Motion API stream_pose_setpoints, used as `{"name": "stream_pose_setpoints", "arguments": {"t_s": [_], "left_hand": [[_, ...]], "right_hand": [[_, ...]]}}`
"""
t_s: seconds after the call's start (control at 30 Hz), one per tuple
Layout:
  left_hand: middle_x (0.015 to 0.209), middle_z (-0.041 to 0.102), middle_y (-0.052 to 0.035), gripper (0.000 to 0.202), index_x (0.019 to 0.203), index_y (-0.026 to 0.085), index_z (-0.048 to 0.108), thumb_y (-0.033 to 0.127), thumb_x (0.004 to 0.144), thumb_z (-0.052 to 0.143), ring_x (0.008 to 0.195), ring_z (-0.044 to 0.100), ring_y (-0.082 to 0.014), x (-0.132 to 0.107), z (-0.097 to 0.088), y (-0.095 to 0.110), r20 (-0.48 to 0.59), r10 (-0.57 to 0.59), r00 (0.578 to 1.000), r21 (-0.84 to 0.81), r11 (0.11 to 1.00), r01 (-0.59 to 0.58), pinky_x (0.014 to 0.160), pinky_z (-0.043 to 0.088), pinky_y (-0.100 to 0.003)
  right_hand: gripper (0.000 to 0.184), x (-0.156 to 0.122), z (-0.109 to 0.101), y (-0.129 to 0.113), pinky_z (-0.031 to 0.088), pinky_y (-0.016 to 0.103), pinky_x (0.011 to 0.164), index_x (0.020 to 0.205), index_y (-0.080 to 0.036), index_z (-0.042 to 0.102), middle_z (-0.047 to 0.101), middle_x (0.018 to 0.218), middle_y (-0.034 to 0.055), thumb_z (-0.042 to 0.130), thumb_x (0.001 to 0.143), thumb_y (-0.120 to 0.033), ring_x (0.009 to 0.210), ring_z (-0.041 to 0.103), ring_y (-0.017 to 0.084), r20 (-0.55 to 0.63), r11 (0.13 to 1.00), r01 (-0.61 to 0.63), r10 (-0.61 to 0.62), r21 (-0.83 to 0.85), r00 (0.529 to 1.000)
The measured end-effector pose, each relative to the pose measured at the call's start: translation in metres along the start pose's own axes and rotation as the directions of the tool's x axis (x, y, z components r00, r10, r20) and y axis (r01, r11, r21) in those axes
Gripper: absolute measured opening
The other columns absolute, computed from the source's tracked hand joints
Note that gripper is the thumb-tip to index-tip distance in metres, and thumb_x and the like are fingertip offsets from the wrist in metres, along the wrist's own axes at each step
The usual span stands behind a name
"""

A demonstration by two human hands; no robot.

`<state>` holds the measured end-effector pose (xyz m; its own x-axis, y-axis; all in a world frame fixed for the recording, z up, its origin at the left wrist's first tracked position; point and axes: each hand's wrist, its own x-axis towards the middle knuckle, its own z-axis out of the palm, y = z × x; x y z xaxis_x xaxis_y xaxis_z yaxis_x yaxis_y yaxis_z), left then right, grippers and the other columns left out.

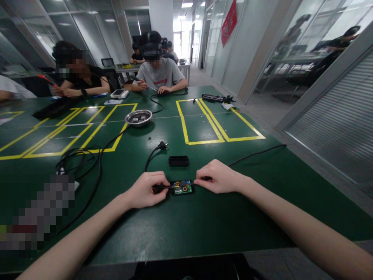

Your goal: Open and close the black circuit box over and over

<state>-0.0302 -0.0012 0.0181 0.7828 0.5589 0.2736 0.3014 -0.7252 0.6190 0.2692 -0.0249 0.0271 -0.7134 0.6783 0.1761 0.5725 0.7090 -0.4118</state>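
On the green table lies an uncovered black case with a circuit board (183, 188), copper-wound coils and coloured wires showing. My left hand (149, 188) pinches the black power cord (161, 187) where it enters the case's left end. At the right end, the fingertips of my right hand (217, 177) are pinched together at the thin black cable (256, 154); the exact grip is partly hidden. Just beyond the case sits a black plastic cover (178, 160), hollow side up. A two-pin plug (162, 146) on a black cord lies behind my left hand.
A metal bowl (138, 118) of small parts stands farther back. Coiled black cables (81, 157) and a blurred-out object (43, 212) lie at left. Yellow tape (204, 142) marks the table (233, 217). Across it, a person in grey (160, 74) holds a screwdriver; another person (78, 77) sits left.
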Motion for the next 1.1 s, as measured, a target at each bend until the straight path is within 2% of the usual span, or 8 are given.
{"name": "stream_pose_setpoints", "arguments": {"t_s": [0.57, 0.7, 0.87, 1.0, 1.1], "left_hand": [[0.074, 0.064, -0.0015, 0.009, 0.081, 0.015, 0.067, 0.017, 0.087, 0.061, 0.063, 0.058, -0.0109, 0.001, 0.0, -0.003, -0.067, 0.034, 0.997, -0.025, 0.999, -0.036, 0.058, 0.043, -0.02], [0.07, 0.058, 0.0018, 0.007, 0.08, 0.015, 0.066, 0.016, 0.084, 0.061, 0.058, 0.052, -0.0088, 0.001, 0.0, -0.004, -0.046, 0.019, 0.999, -0.003, 1.0, -0.02, 0.055, 0.039, -0.019], [0.074, 0.06, 0.0001, 0.009, 0.078, 0.016, 0.063, 0.017, 0.086, 0.06, 0.061, 0.054, -0.0097, 0.001, 0.0, -0.006, -0.023, 0.026, 0.999, 0.008, 1.0, -0.026, 0.056, 0.04, -0.019], [0.073, 0.057, 0.0004, 0.016, 0.074, 0.016, 0.059, 0.019, 0.09, 0.058, 0.058, 0.051, -0.0088, 0.001, -0.002, -0.005, 0.032, 0.024, 0.999, 0.063, 0.998, -0.026, 0.054, 0.038, -0.019], [0.074, 0.057, 0.0004, 0.017, 0.077, 0.017, 0.061, 0.019, 0.092, 0.055, 0.057, 0.052, -0.0087, 0.001, -0.003, -0.004, 0.054, 0.048, 0.997, 0.116, 0.992, -0.054, 0.054, 0.038, -0.02]], "right_hand": [[0.036, -0.002, 0.005, 0.002, 0.032, 0.024, 0.056, 0.073, -0.017, 0.068, 0.061, 0.057, -0.0007, 0.054, 0.102, -0.031, 0.051, 0.053, 0.011, -0.134, 0.992, 0.081, -0.093, -0.092, 0.987], [0.034, -0.001, 0.009, 0.002, 0.031, 0.025, 0.056, 0.073, -0.017, 0.068, 0.063, 0.058, -0.0003, 0.055, 0.102, -0.03, 0.051, 0.054, 0.011, -0.078, 0.991, 0.065, -0.074, -0.114, 0.994], [0.03, 0.001, 0.007, -0.002, 0.031, 0.025, 0.057, 0.076, -0.017, 0.069, 0.065, 0.061, 0.0006, 0.056, 0.101, -0.028, 0.055, 0.056, 0.013, -0.002, 0.992, 0.02, -0.021, -0.123, 1.0], [0.028, 0.003, 0.001, -0.006, 0.031, 0.025, 0.057, 0.074, -0.018, 0.067, 0.063, 0.061, -0.0005, 0.061, 0.099, -0.029, 0.054, 0.055, 0.012, 0.077, 0.996, -0.045, 0.051, -0.073, 0.996], [0.022, 0.004, -0.001, -0.008, 0.035, 0.025, 0.06, 0.077, -0.018, 0.068, 0.066, 0.07, 0.0008, 0.064, 0.097, -0.025, 0.06, 0.058, 0.013, 0.108, 0.998, -0.054, 0.055, -0.011, 0.993]]}}
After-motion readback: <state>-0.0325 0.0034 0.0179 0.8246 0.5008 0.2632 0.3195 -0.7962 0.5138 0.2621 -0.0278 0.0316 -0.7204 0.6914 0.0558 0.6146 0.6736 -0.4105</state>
